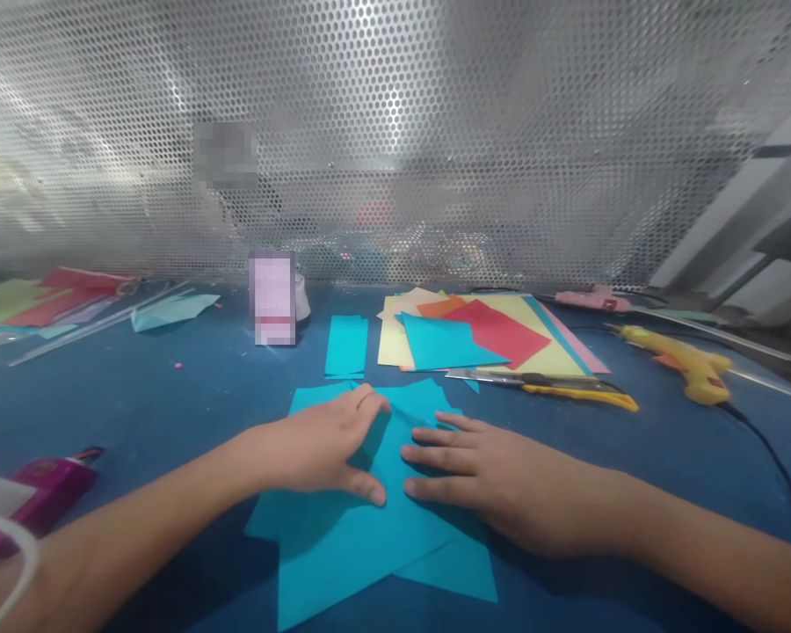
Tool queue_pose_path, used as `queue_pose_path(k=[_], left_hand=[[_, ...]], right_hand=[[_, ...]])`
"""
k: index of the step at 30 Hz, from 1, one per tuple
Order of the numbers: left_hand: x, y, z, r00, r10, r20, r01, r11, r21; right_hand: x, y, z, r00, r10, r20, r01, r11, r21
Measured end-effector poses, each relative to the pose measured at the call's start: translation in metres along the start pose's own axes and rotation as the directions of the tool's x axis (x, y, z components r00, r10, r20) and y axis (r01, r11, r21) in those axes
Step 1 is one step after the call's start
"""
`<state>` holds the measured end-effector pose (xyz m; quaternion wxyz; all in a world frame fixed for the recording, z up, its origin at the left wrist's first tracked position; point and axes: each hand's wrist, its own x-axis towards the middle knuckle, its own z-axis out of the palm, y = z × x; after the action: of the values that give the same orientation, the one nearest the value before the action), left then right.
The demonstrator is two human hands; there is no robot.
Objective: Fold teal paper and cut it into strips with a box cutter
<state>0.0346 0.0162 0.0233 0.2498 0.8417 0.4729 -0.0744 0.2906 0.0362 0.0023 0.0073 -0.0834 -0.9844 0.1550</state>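
Note:
Several overlapping blue paper sheets (362, 545) lie on the dark blue table in front of me, their corners pointing different ways. My left hand (330, 444) rests over the upper left part of the sheets, thumb apart from the other fingers, holding nothing. From the right, my right hand (494, 475) lies with spread fingers on the right part of the paper. Just beyond the sheets are small blue paper strips (346, 345). A cutter knife with a yellow handle (580, 394) lies beyond my right hand.
Behind are stacked coloured papers (514, 330) and a metal mesh panel (395, 132). A yellow glue gun (682, 360) with a black cable is at right, a pink one (593, 299) farther back. At left are a magenta device (49, 492) and more paper (72, 299).

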Motion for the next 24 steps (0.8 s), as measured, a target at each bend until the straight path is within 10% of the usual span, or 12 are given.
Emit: queue_pose_path(k=[9, 16, 24], left_hand=[[0.000, -0.003, 0.001, 1.000, 0.010, -0.008, -0.010, 1.000, 0.015], [0.001, -0.005, 0.000, 1.000, 0.005, 0.008, -0.005, 1.000, -0.013], [0.000, -0.004, 0.000, 0.999, 0.034, -0.018, -0.034, 0.999, -0.041]], right_hand=[[0.003, -0.002, 0.002, 0.940, 0.048, -0.337, -0.049, 0.999, 0.005], [-0.005, 0.008, -0.006, 0.730, 0.121, -0.672, -0.513, 0.748, -0.422], [0.001, 0.017, 0.001, 0.889, 0.157, -0.431, -0.259, 0.947, -0.190]])
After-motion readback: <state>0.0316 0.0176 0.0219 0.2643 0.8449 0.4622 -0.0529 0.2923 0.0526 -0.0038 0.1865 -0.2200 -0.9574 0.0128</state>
